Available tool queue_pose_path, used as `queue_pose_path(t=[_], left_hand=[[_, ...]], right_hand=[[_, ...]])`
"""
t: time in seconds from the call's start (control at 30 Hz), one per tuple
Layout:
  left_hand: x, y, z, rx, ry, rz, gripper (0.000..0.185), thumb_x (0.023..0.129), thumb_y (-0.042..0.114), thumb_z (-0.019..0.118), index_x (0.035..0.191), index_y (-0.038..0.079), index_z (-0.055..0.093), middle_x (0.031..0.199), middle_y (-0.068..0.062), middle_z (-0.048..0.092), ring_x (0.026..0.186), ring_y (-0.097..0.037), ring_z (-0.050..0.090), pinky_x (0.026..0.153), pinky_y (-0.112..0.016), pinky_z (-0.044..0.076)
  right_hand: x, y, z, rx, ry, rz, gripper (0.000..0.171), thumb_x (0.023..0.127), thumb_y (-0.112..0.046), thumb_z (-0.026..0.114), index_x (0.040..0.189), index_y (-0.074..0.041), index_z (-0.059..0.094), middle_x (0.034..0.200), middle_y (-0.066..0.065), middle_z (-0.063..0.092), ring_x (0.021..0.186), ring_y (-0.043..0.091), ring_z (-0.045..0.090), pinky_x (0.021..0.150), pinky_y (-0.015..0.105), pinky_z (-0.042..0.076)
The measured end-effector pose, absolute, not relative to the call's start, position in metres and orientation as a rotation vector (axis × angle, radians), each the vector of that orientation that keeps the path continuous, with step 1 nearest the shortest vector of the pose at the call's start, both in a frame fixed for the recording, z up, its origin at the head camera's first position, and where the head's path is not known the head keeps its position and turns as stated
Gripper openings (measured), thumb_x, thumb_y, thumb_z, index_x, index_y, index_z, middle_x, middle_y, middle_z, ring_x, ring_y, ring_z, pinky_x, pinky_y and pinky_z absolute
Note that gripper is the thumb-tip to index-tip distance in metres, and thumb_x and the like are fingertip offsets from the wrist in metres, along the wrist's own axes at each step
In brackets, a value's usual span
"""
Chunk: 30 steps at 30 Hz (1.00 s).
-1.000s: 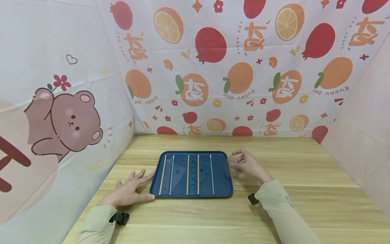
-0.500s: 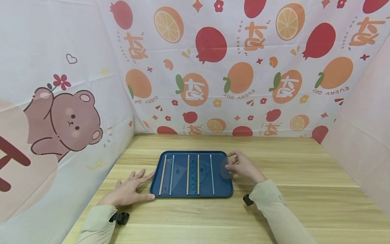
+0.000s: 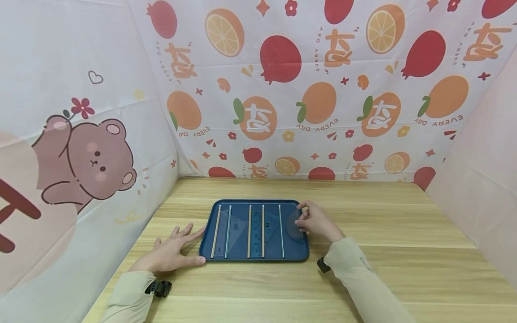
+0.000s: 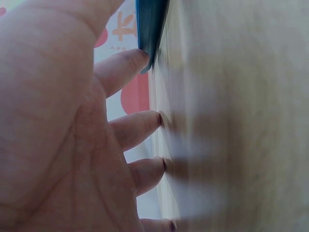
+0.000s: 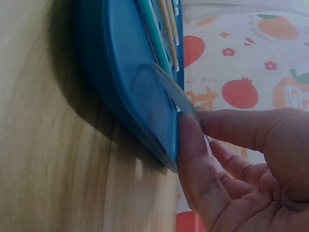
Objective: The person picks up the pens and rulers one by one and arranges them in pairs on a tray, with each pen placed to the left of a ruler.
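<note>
A blue tray [image 3: 254, 202] lies on the wooden table, holding several thin wooden sticks [image 3: 249, 231] laid lengthwise and clear plastic rulers and set squares [image 3: 236, 229] between them. My right hand [image 3: 317, 222] pinches a clear half-round protractor [image 3: 291, 225] over the tray's right part; in the right wrist view the thumb and fingers [image 5: 193, 145] hold the protractor [image 5: 169, 89] just above the tray [image 5: 116, 72]. My left hand [image 3: 171, 253] lies flat on the table with straight fingers; its index finger [image 4: 123, 67] touches the tray's left rim [image 4: 150, 24].
Fruit-patterned cloth walls [image 3: 323, 89] close in the table at the back and both sides, with a bear print [image 3: 85, 157] on the left. Bare wooden tabletop [image 3: 383, 269] stretches to the right of the tray and in front of it.
My right hand has moved left with the protractor, from beside the tray's right edge to over its right part. The left hand and tray have not moved.
</note>
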<state>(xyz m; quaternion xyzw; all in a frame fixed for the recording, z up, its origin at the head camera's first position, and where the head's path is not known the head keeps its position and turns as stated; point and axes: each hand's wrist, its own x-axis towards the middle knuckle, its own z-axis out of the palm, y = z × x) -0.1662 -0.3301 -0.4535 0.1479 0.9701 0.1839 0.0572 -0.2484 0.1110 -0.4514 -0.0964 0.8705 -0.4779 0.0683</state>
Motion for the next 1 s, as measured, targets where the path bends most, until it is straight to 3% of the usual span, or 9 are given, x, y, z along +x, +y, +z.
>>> queue_pose_path(t=[0.23,0.43,0.63,0.87,1.0], left_hand=[[-0.167,-0.33,-0.453,0.451,2.948,0.565,0.098,0.085,0.067,0.081,0.165,0.022,0.046,0.171,-0.033,0.029,0.151,-0.075,0.018,0.098,-0.102,0.009],[-0.167,-0.33,-0.454,0.45,2.943,0.569,0.099,0.085,0.068,0.081,0.165,0.022,0.046,0.172,-0.033,0.028,0.151,-0.075,0.017,0.098,-0.102,0.009],[-0.166,-0.331,-0.454,0.452,2.94,0.561,0.099,0.085,0.068,0.081,0.165,0.023,0.045,0.172,-0.033,0.028,0.151,-0.075,0.017,0.098,-0.102,0.01],[-0.166,-0.331,-0.454,0.456,2.943,0.562,0.098,0.086,0.068,0.08,0.165,0.023,0.045,0.172,-0.033,0.029,0.151,-0.075,0.017,0.097,-0.102,0.011],[-0.165,-0.331,-0.453,0.455,2.942,0.577,0.097,0.086,0.066,0.081,0.165,0.023,0.046,0.171,-0.034,0.028,0.151,-0.075,0.017,0.097,-0.102,0.009]], right_hand=[[-0.246,0.103,-0.448,-0.236,2.735,-1.284,0.049,0.095,0.006,0.075,0.141,0.005,0.055,0.081,0.01,0.064,0.067,0.018,0.065,0.065,0.03,0.062],[-0.246,0.094,-0.446,-0.226,2.857,-1.09,0.05,0.094,0.002,0.078,0.14,0.006,0.058,0.076,0.008,0.064,0.064,0.017,0.06,0.058,0.026,0.049],[-0.247,0.089,-0.447,-0.274,2.974,-0.876,0.046,0.093,-0.004,0.08,0.135,0.006,0.064,0.083,0.006,0.066,0.072,0.017,0.06,0.067,0.03,0.054],[-0.244,0.083,-0.444,-0.352,3.079,-0.705,0.042,0.09,-0.003,0.083,0.127,0.009,0.069,0.119,0.023,0.077,0.102,0.028,0.074,0.091,0.044,0.064],[-0.245,0.08,-0.443,-0.36,3.093,-0.647,0.036,0.088,0.0,0.082,0.121,0.009,0.07,0.114,0.023,0.077,0.094,0.026,0.072,0.087,0.044,0.063]])
